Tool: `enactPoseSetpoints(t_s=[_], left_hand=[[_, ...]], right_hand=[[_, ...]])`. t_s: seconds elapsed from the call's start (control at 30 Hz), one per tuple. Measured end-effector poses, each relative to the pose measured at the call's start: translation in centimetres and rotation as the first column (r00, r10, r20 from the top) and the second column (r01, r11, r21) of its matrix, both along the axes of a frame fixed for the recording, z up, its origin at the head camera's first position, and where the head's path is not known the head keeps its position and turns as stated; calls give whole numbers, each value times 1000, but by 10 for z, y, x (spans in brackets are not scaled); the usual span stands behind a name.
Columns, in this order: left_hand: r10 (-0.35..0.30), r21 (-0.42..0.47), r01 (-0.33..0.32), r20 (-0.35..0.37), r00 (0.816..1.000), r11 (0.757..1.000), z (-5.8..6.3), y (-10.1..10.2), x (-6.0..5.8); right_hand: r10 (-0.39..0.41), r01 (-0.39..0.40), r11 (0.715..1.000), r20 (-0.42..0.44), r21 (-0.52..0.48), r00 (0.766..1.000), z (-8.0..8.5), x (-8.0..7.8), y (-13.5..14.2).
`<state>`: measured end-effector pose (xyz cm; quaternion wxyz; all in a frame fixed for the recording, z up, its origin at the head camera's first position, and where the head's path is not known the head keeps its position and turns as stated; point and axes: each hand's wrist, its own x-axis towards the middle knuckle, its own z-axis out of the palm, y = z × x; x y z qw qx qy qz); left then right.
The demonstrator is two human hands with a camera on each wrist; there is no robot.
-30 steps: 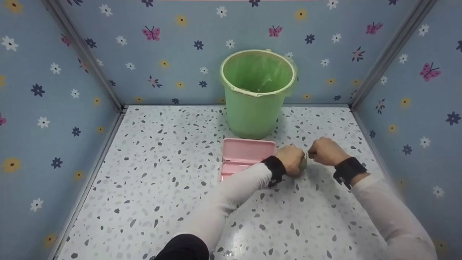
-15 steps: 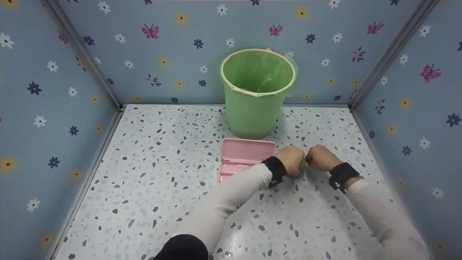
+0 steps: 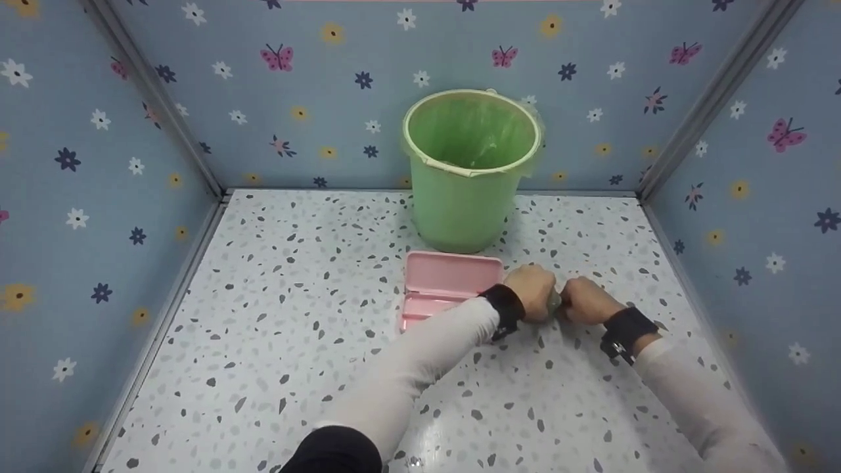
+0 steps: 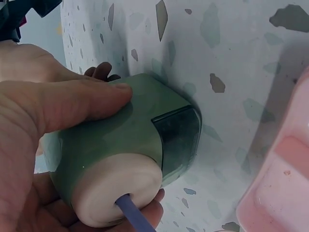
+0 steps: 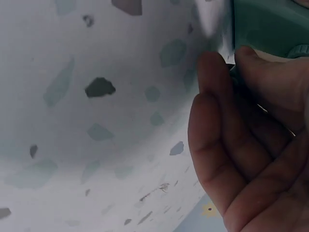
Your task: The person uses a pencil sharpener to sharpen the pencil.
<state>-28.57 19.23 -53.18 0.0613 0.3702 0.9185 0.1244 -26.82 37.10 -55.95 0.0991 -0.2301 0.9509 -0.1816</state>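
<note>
My left hand point(image 3: 533, 292) grips a green pencil sharpener point(image 4: 116, 125), its thumb along the top and fingers curled underneath. A purple pencil point(image 4: 135, 215) sticks out of the hole in the pale round face, and a dark see-through drawer point(image 4: 181, 137) sits in the sharpener's side. Right beside it, my right hand point(image 3: 588, 302) pinches a small dark part, which looks like the crank handle point(image 5: 233, 72), between thumb and forefinger at the sharpener's other end. Most of that handle is hidden by the fingers. In the head view the hands cover nearly all of the sharpener.
A pink pencil case point(image 3: 453, 272) lies with its lid raised, left of the left hand and partly behind that forearm. Behind it a light green bucket point(image 3: 460, 203) stands against the patterned back wall point(image 3: 328, 92). Side walls flank the speckled table point(image 3: 295, 341).
My right hand has come down and slightly left, nearer the front, still pinching at the sharpener's end. The left hand has kept its place on the sharpener.
</note>
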Motion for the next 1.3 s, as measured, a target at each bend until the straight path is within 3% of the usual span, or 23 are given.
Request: enactPoseSetpoints(t_s=[0.2,0.47,0.8,1.3], left_hand=[[10,-21,-10,-3,1000,1000,2,0,1],[18,-37,-19,-30,999,999,-4,2,-3],[30,-28,-30,-4,1000,999,1,1,-1],[58,-6,-58,-8,998,998,5,0,4]], right_hand=[[27,-22,998,70,-60,997,3,14,0],[160,-159,987,-30,39,987,12,23,-6],[213,-202,974,-112,99,971,32,29,-11],[215,-182,966,-178,182,960,57,29,-12]])
